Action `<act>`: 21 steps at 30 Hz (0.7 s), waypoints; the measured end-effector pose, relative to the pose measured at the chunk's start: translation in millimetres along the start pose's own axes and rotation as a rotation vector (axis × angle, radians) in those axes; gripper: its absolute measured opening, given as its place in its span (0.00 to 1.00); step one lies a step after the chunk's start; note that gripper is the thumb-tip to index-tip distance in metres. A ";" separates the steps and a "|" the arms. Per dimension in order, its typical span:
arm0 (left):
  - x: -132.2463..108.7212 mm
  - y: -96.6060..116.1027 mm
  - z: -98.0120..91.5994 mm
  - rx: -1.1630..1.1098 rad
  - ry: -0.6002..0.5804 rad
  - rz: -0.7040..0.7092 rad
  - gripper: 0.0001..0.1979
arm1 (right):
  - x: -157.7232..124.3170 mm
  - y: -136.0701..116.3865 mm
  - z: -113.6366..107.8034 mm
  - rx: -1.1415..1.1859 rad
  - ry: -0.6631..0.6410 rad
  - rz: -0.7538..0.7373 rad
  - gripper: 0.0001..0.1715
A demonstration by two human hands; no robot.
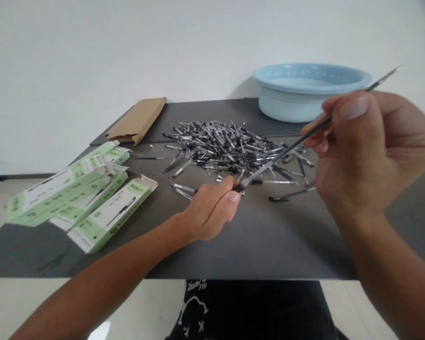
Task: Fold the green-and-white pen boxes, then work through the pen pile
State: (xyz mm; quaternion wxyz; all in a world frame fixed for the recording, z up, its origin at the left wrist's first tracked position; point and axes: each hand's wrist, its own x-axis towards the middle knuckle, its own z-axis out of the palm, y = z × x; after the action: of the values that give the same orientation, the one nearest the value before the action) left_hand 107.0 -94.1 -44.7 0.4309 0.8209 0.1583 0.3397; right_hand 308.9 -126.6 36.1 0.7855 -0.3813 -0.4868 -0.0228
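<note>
My right hand (368, 146), raised at the right, pinches a long thin pen refill (304, 137) between thumb and fingers. Its pointed tip sticks out up and to the right, and its clear end slants down to my left hand. Closed, my left hand (212, 205) holds a pen barrel (238, 188), of which only a dark end shows past the thumb. The refill's lower end meets that dark end; whether it goes inside I cannot tell. Behind both hands lies a heap of pen parts (219, 141), clear and black.
Several green and white pen boxes (113, 215) lie at the left, some stacked. A brown cardboard envelope (138, 120) rests behind them. At the back right stands a light blue basin (286, 104). Loose pen parts are scattered over the dark table (269, 255), whose front edge is near me.
</note>
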 end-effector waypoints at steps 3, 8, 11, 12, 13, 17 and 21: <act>-0.1 -1.4 -0.7 -0.013 -0.008 0.009 0.19 | -0.4 -1.5 0.4 0.002 -0.023 0.038 0.08; -0.3 1.6 2.0 -0.011 0.028 -0.036 0.21 | -3.3 -6.7 -1.0 -0.044 -0.046 0.043 0.08; 0.1 3.3 2.0 -0.014 0.026 -0.050 0.21 | -6.3 -9.4 -8.4 -0.120 -0.219 0.065 0.08; 0.5 3.4 1.6 -0.016 0.019 -0.052 0.21 | -7.3 -9.7 -11.5 -0.165 -0.319 0.071 0.09; 1.0 3.2 1.3 -0.020 0.014 -0.052 0.20 | -8.2 -9.4 -14.6 -0.204 -0.424 0.073 0.10; 2.7 1.7 3.0 -0.052 0.074 -0.066 0.20 | -6.4 -2.8 -21.7 -0.152 -0.722 0.102 0.13; 3.2 0.5 6.8 -0.046 0.161 -0.106 0.21 | 11.3 7.5 -26.3 -0.051 -0.646 0.188 0.29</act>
State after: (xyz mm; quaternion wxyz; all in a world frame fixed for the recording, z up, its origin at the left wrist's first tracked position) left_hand 113.9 -96.7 -45.6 0.4531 0.7713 0.2277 0.3847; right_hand 337.5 -133.8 34.5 0.5795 -0.4315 -0.6727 0.1595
